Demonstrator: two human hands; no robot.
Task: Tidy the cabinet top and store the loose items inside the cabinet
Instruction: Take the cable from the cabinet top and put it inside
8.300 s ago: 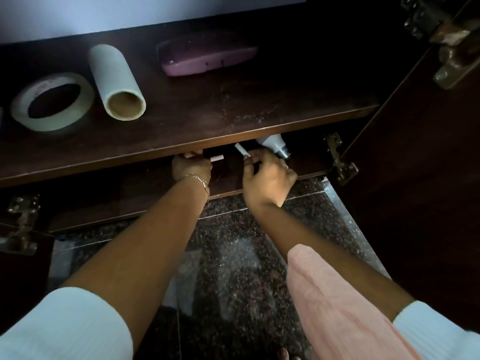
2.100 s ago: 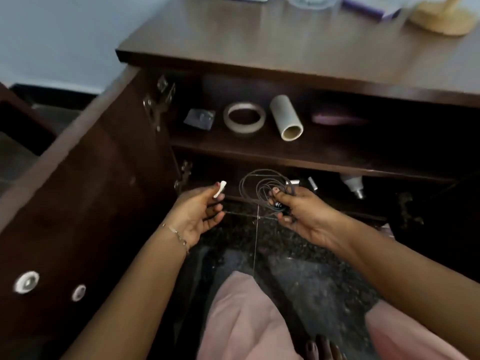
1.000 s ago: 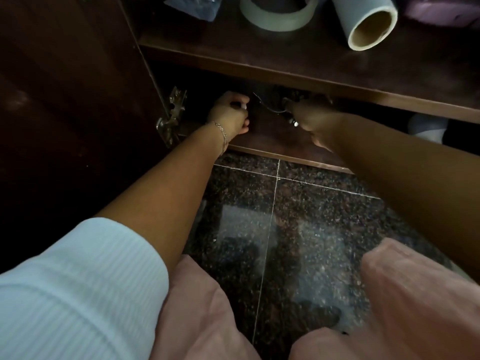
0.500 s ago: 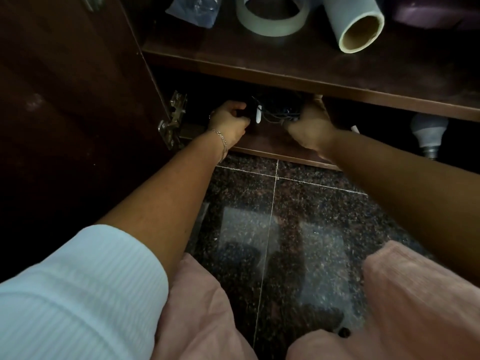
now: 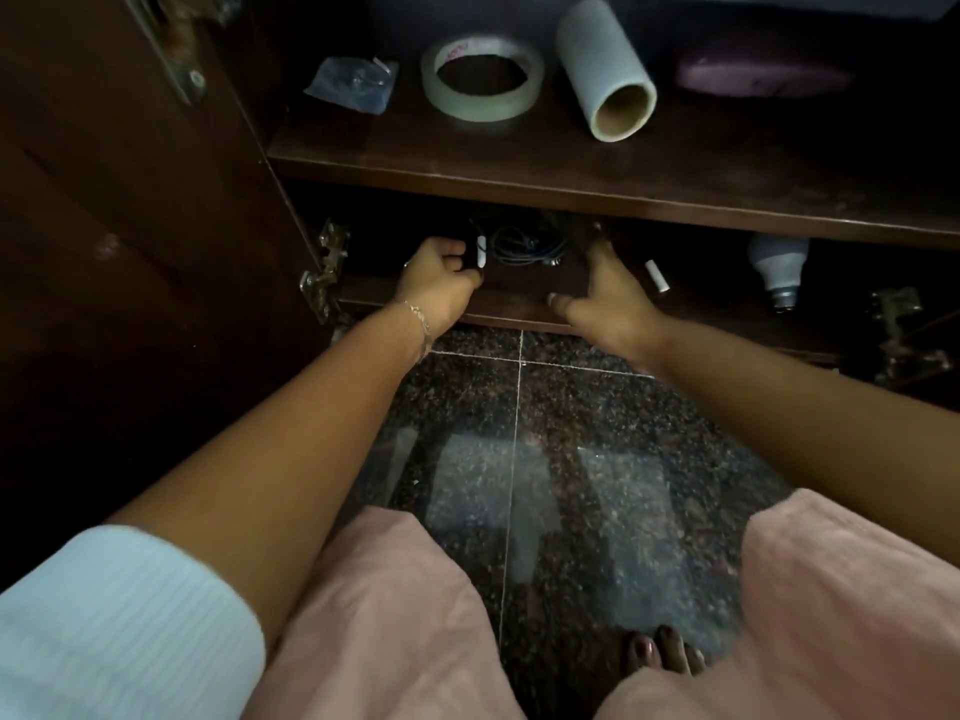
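A coil of dark cable [image 5: 524, 246] lies on the cabinet's bottom shelf [image 5: 519, 304], under the middle shelf. My left hand [image 5: 439, 285] is curled at the coil's left side, fingertips closed on a small white piece [image 5: 481, 253] that stands upright next to the cable. To the right of the coil, my right hand [image 5: 605, 298] rests palm down on the shelf's front edge, fingers spread, holding nothing. The back of the bottom shelf is dark and hard to read.
A short white stick [image 5: 657, 277] and a light bulb [image 5: 779, 267] lie further right on the bottom shelf. The middle shelf [image 5: 519, 163] carries a plastic bag [image 5: 353, 85], tape roll [image 5: 483, 77], cardboard-cored roll [image 5: 605, 70] and purple object [image 5: 753, 75]. The open door [image 5: 130, 252] stands left; granite floor [image 5: 571, 433] below.
My right hand has let go of the cable coil and drawn back to the shelf edge with fingers spread. The coil now lies on the bottom shelf. My left hand stays beside it.
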